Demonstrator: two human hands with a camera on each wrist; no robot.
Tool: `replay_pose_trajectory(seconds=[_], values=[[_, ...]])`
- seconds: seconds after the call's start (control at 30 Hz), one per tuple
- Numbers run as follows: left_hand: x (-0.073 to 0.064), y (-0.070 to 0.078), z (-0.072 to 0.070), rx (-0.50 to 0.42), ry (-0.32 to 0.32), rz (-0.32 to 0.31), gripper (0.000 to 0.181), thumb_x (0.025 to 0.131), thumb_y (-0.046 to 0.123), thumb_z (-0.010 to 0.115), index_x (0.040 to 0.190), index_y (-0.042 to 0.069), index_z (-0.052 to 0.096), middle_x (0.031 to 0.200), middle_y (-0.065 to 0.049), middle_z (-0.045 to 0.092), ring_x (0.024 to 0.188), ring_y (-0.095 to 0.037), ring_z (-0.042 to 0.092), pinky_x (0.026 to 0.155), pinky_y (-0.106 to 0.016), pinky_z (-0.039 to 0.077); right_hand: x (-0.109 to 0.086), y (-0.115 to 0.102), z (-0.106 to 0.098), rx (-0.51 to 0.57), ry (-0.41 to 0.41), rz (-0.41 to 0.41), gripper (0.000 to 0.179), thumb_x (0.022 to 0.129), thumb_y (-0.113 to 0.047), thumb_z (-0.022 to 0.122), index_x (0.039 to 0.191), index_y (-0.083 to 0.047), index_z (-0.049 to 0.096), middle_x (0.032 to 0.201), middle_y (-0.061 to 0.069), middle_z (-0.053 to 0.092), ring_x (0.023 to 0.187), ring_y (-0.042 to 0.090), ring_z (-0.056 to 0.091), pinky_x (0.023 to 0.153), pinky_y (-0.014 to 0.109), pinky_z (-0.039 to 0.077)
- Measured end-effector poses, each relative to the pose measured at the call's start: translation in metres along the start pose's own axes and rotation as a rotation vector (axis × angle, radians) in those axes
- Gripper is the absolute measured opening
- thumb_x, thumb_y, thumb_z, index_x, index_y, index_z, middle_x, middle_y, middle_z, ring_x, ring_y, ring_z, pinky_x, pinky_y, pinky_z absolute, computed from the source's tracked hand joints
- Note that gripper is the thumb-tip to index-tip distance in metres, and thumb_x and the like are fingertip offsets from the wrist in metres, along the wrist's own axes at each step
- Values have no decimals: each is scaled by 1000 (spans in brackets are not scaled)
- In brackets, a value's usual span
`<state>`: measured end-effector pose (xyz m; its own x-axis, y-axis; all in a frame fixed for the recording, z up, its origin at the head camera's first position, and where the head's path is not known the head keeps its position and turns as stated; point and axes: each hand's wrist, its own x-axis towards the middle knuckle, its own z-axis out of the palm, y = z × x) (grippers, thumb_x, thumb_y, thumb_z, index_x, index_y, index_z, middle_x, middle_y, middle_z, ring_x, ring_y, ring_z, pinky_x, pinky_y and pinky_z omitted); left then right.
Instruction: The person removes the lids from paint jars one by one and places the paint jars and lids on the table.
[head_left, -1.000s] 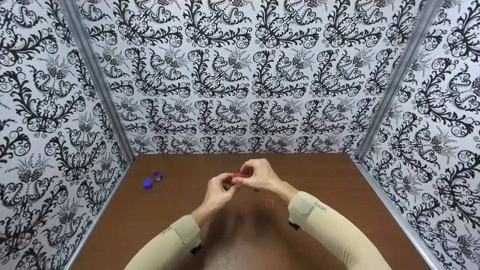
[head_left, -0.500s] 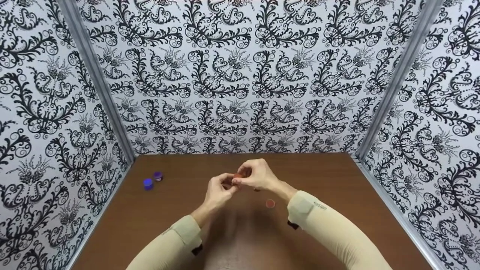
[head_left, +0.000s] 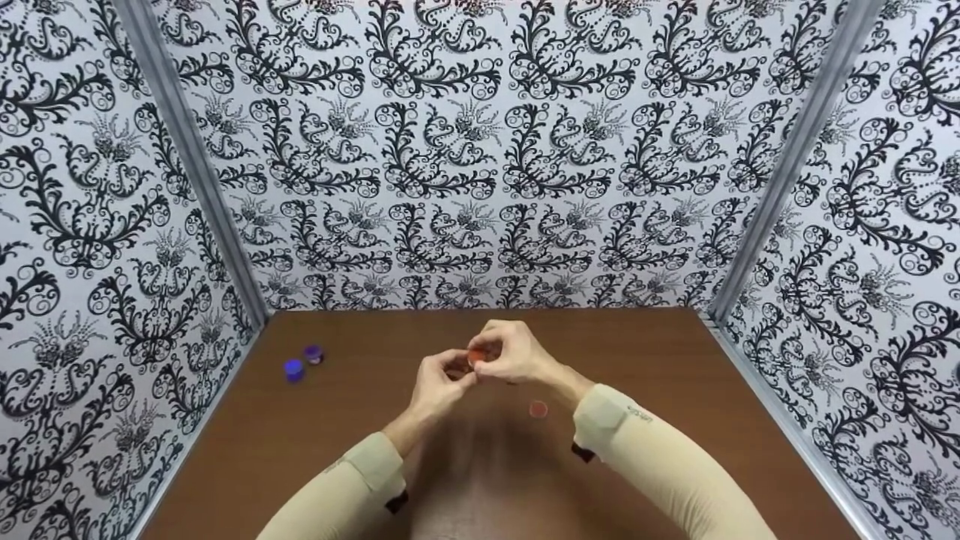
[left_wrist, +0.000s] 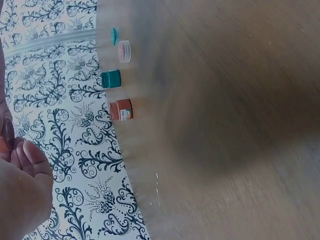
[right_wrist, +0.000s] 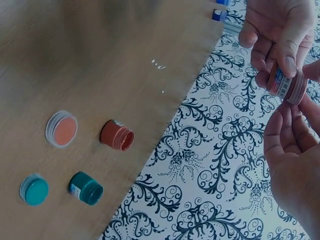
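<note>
Both hands hold a small orange-red paint jar [right_wrist: 281,84] with a printed label, up above the table. My left hand [head_left: 439,386] grips the jar's body, its thumb lying on the label in the right wrist view. At the jar's ridged cap [right_wrist: 296,89], my right hand [head_left: 517,356] pinches with thumb and fingers. In the left wrist view the left hand [left_wrist: 27,185] shows only at the left edge, with a sliver of orange [left_wrist: 4,145] beside the fingers. Whether the cap is loose on the jar cannot be told.
An orange-red jar [right_wrist: 117,135] and a teal jar [right_wrist: 86,188], both capless, stand near an orange lid [right_wrist: 62,130] and a teal lid [right_wrist: 35,191]. A blue lid [head_left: 293,370] and a purple jar [head_left: 313,354] are at the table's left. Patterned walls enclose the table [head_left: 637,360].
The right hand has turned slightly at the cap, so more of an orange round face shows between the hands. The arms stay nearly in place.
</note>
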<state>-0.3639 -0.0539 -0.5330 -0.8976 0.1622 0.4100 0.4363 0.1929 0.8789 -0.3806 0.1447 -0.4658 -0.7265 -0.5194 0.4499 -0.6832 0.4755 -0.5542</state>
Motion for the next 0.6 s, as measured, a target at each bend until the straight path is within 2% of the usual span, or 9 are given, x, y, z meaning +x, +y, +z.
replay_pose_trajectory(seconds=[0.07,0.27,0.4,0.6], values=[[-1,0,1,6,0,6,24,88,5,87,112,-1,84,96,-19,84,81,-14,74,76,-23,62,-1,0,1,32,-4,25,27,81,-13,79,105,-7,89,94,15,77,81,24,70,71,17,56],[-3,-2,2,31,-18,16,22,88,5,85,109,0,84,96,-17,83,80,-16,74,75,-22,61,-3,0,4,79,-26,63,28,81,-10,77,107,-5,88,96,19,76,84,43,74,69,15,54],[-3,-2,1,44,-16,5,21,90,9,89,109,1,84,96,-17,83,81,-17,74,75,-25,61,-4,-2,2,61,-10,85,29,84,-13,82,110,-4,87,96,17,78,82,35,76,71,17,57],[1,2,0,38,35,-6,27,89,14,93,112,2,86,97,-19,85,77,-8,74,72,-20,60,-3,-7,1,21,80,189,29,87,-30,93,107,-9,87,93,7,84,75,9,72,70,22,62]])
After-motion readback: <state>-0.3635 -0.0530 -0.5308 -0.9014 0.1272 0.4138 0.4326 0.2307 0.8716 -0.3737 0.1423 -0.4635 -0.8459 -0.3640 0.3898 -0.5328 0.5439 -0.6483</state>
